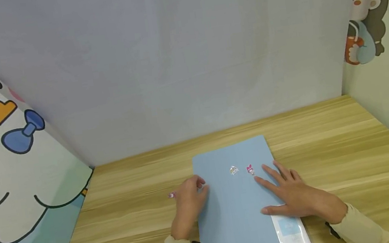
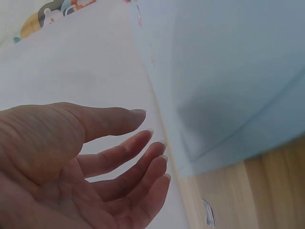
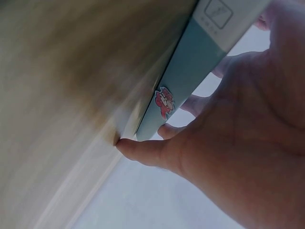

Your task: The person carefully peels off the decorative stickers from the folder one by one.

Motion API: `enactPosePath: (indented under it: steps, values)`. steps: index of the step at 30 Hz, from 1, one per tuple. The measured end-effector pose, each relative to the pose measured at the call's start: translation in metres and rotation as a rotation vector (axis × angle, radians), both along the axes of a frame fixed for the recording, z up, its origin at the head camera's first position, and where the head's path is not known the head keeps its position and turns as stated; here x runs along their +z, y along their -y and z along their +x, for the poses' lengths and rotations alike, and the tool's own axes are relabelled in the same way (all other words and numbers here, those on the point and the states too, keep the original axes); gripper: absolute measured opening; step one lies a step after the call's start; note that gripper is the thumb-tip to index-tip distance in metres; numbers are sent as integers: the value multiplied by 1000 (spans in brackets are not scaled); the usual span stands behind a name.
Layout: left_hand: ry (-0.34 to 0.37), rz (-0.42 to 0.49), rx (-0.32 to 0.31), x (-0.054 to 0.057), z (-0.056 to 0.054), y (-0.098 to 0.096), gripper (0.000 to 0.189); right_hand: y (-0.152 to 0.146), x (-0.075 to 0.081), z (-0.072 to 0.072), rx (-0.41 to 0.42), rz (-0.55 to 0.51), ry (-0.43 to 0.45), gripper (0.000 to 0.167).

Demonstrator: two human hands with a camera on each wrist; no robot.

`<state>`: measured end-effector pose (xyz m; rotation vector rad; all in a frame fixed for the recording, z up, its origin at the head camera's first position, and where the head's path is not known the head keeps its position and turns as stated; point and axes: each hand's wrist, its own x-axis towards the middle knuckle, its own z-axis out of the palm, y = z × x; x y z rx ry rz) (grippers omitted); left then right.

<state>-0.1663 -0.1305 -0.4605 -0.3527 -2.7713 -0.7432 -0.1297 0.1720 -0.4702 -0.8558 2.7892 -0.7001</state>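
A light blue folder [image 1: 235, 211] lies on the wooden table, with a rainbow-like sticker [image 1: 233, 170] and a pink character sticker [image 1: 250, 169] on its cover. My left hand [image 1: 190, 199] hovers at the folder's left edge. In the left wrist view its fingers [image 2: 138, 181] are loosely bent, apart from the thumb, with nothing between them. My right hand [image 1: 294, 196] rests spread over the folder's right edge, fingertips near the pink sticker. In the right wrist view, a red and pink sticker [image 3: 164, 101] shows on the folder beside that hand.
Another small pink sticker [image 1: 171, 195] lies on the table just left of my left hand. A clear pocket with a pale label [image 1: 290, 230] is at the folder's lower right. White cloth [image 1: 186, 64] stands behind the table, with cartoon-printed panels [image 1: 20, 183] at the sides.
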Motion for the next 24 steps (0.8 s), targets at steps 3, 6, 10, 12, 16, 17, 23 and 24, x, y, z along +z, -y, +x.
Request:
enactPosePath:
  steps: [3,6,10,12,16,17,23,24]
  values:
    - [3,7,-12,-1,-2,-6,10,0,0,0,-2,2,-6,85]
    - [14,12,-9,-2,-5,-11,10,0,0,1,-4,2,-9,84]
    - [43,12,-4,-4,-6,-18,11,1,0,1,-5,4,-8,84]
    - [62,15,-11,-4,-7,-21,11,1,0,1,-7,6,-7,84]
    - [81,16,-14,-4,-8,-27,12,2,0,1,-7,8,-10,84]
    - [87,14,-10,-4,-8,-29,12,2,0,1,-6,8,-12,84]
    - [122,4,-9,-4,-12,-36,11,1,0,2,-8,6,-19,84]
    - [127,5,-11,-4,-12,-36,11,1,0,2,-9,7,-21,84]
